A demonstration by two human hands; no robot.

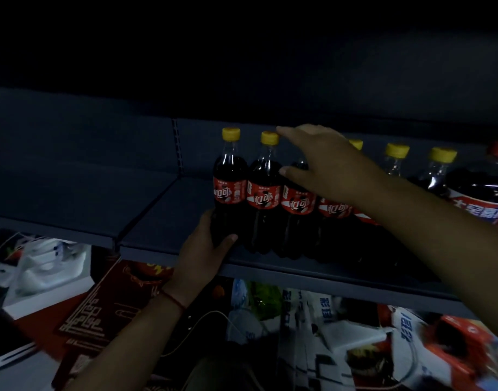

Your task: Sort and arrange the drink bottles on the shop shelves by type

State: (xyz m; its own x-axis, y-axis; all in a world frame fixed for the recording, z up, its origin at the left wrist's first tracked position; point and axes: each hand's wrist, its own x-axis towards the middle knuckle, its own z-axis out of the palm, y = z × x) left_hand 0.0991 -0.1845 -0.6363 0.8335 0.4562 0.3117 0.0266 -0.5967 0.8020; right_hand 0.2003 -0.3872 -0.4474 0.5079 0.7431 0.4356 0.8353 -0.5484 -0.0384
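A: What is seen on the dark shelf [168,227]?

B: A row of cola bottles [263,193] with yellow caps and red labels is stood upright, side by side. A larger bottle [479,190] with a red cap is placed at the right end.

A: And the hands?

B: The base of the leftmost bottle [230,187] is gripped by the left hand [205,249], on whose wrist a red string [173,299] is worn. The right hand [321,162] is spread over the third bottle's top, which is hidden behind it.

Head view, close, facing shelf [168,221]
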